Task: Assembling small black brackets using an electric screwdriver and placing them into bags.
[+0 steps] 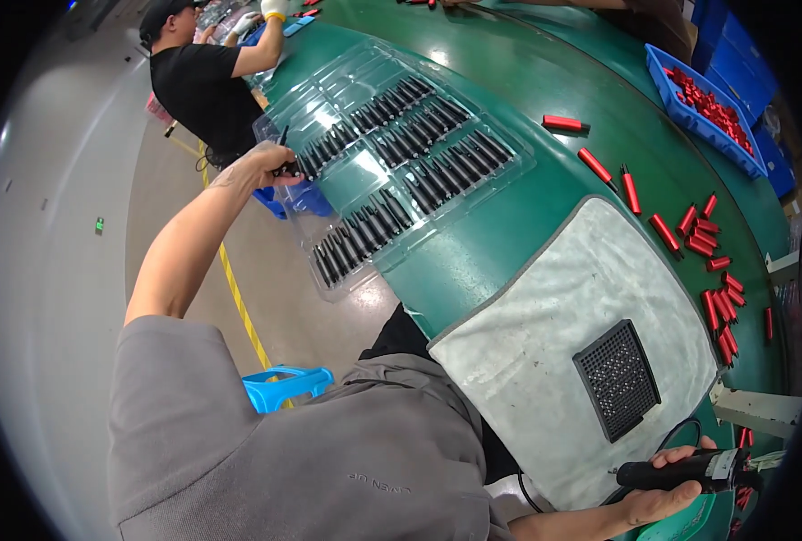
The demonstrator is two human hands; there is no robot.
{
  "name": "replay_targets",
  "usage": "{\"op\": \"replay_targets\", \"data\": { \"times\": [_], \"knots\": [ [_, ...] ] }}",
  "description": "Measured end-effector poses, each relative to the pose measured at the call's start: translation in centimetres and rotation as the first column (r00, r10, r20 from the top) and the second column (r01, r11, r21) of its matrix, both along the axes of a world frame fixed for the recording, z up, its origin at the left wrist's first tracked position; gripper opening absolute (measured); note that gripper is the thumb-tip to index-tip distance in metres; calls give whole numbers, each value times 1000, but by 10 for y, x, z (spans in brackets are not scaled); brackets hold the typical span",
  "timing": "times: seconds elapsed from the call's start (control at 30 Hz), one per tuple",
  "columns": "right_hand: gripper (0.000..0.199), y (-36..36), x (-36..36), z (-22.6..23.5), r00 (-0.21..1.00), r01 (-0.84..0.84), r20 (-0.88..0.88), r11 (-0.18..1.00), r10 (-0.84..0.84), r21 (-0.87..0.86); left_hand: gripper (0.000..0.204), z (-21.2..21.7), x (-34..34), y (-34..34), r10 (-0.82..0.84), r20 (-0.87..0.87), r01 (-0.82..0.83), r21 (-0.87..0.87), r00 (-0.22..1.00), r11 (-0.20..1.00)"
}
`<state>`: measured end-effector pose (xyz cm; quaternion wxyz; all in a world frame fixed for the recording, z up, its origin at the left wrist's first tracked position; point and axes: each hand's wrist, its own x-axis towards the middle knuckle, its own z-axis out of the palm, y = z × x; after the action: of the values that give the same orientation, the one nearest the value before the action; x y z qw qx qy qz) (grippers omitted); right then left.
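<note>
A black part (285, 166) is pinched between the closed fingers of the left hand (270, 165), right at the near edge of the clear plastic tray (329, 180), where rows of like black parts (419, 153) lie just beyond the fingers. A black power tool (681, 472) is gripped by the right hand (667, 491), fingers wrapped fully around it, beside a grey cloth (527, 343).
</note>
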<state>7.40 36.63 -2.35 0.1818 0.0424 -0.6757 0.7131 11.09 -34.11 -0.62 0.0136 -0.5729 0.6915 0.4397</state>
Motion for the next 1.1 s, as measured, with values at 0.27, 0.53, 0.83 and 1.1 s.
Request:
{"op": "replay_targets", "data": {
  "times": [0.27, 0.53, 0.83, 1.1],
  "knots": [
    [80, -4, -1, 0, 999, -11, 53, 1000, 10, 14, 10, 1, 6, 7, -20, 170, 38, -104, 985, 994],
    [83, -1, -1, -4, 998, 21, 65, 1000, -23, 20, 18, 16, 6, 8, -184, 357, 210, -35, 916, 977],
    [84, 2, 0, -5, 997, 13, 70, 1000, -14, 18, 21, 16, 11, 3, -171, 354, 219, -100, 920, 971],
    [81, 2, -2, -4, 998, 2, 61, 1000, -3, 23, 21, 20, 12, 17, 117, -213, -114, 25, 970, 993]
  ]
}}
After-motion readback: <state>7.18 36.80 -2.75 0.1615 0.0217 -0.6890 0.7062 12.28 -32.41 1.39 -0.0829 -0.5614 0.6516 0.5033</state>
